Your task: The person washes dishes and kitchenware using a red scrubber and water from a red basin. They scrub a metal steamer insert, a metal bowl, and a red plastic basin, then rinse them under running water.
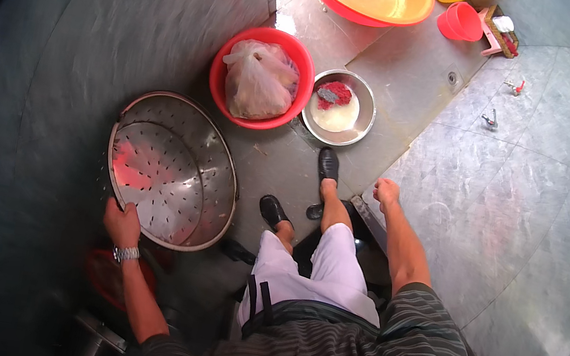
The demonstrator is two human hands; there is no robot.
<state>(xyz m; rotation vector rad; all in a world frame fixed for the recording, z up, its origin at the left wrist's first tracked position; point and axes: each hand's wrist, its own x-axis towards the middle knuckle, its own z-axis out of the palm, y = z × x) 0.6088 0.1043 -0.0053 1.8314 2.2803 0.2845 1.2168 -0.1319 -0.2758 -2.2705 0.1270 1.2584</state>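
Note:
My left hand (123, 224), with a metal-banded watch on its wrist, grips the near left rim of a large perforated metal strainer (161, 181). The strainer is tilted, its open top facing up towards me, and nothing lies inside it. Curled in beside my right leg, my right hand (387, 192) shows nothing between its fingers. Beyond the strainer stands a red plastic basin (216, 78) with a knotted translucent bag (260, 85) in it. Touching that basin's right side is a steel bowl (368, 104) of whitish liquid, holding a red scrubbing pad (341, 90) and a grey metal scourer (326, 95).
An orange basin (364, 14), a red plastic mug (460, 21) and a wicker basket (500, 36) stand at the far end. Two taps (514, 87) project from the right wall. A floor drain (452, 78) lies near that wall. A dark wall (89, 35) bounds the left.

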